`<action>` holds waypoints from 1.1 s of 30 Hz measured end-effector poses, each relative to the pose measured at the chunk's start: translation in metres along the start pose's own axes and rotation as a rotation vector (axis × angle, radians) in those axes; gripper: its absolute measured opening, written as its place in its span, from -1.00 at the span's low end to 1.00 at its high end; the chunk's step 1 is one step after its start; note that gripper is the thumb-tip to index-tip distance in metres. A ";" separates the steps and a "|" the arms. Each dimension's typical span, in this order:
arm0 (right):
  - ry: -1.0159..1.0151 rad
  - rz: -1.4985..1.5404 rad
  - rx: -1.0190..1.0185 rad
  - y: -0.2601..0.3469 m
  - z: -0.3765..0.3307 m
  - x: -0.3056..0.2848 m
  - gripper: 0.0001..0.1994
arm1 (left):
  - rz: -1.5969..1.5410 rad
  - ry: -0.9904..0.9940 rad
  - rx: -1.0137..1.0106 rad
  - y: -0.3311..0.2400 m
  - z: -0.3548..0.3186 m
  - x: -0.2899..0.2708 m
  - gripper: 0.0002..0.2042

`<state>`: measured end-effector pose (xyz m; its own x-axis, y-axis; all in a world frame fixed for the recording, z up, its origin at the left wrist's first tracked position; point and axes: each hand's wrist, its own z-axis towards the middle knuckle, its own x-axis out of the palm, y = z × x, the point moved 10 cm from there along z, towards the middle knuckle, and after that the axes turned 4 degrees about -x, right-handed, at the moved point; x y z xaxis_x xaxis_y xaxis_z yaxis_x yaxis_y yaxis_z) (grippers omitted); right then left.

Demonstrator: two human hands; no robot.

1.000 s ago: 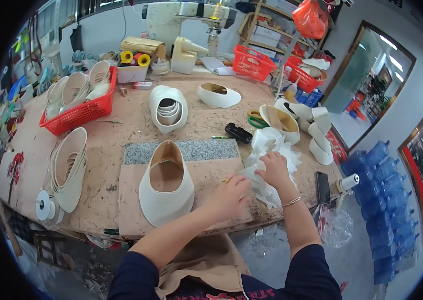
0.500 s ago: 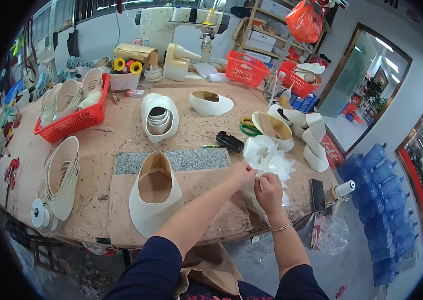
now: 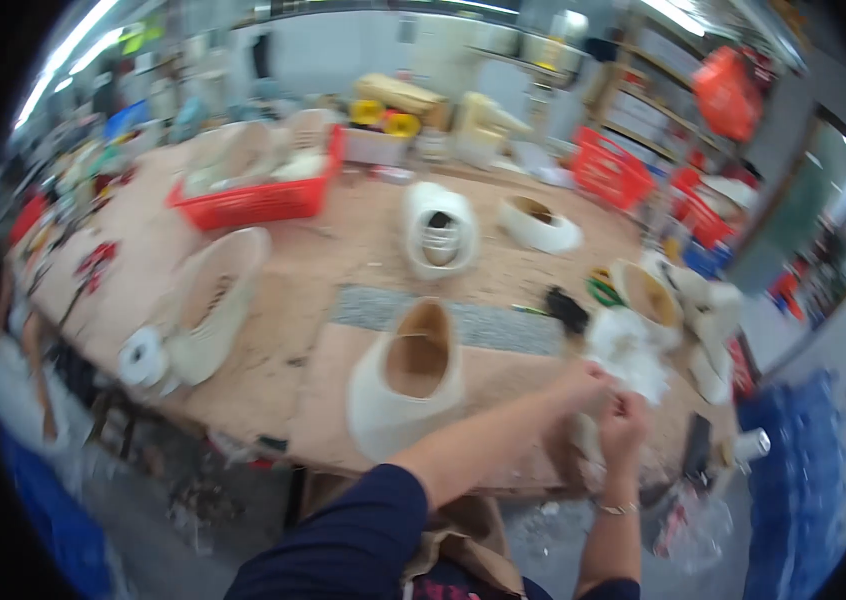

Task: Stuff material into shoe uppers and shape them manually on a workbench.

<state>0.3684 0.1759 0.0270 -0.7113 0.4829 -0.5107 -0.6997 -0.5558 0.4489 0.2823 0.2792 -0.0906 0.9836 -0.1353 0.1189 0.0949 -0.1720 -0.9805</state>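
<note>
The view is blurred by motion. My left hand (image 3: 581,388) and my right hand (image 3: 623,425) meet at the right side of the wooden workbench (image 3: 273,330), both pinching a bundle of crumpled white tissue paper (image 3: 631,352). A cream shoe upper (image 3: 405,378) stands on the bench just left of my left forearm. A grey stone slab (image 3: 488,322) lies behind it. Whether each hand grips the paper firmly is hard to tell in the blur.
A red basket (image 3: 263,195) with cream shoe parts sits at the back left. More cream shoe uppers stand around: one (image 3: 205,300) at the left, one (image 3: 438,232) in the middle, others (image 3: 688,310) at the right. A tape roll (image 3: 141,356) lies near the front left edge.
The head has swung left, so the bench now sits further right in view. My hands stay on the white paper, now closer together.
</note>
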 end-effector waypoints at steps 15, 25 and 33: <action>0.112 -0.287 0.037 0.005 -0.014 -0.036 -0.83 | -0.044 0.010 0.293 -0.014 -0.042 0.037 -0.83; -0.147 -0.074 0.018 -0.041 -0.010 -0.068 -0.64 | 0.193 -0.194 0.489 -0.005 -0.016 0.026 -0.87; 0.018 -0.423 -0.030 -0.043 0.003 -0.095 -0.64 | -0.322 0.053 0.250 0.022 0.011 0.074 -0.63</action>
<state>0.4657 0.1561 0.0581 -0.3606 0.6609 -0.6581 -0.9272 -0.3305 0.1761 0.3587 0.2758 -0.1055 0.8892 -0.1641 0.4271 0.4370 0.0274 -0.8991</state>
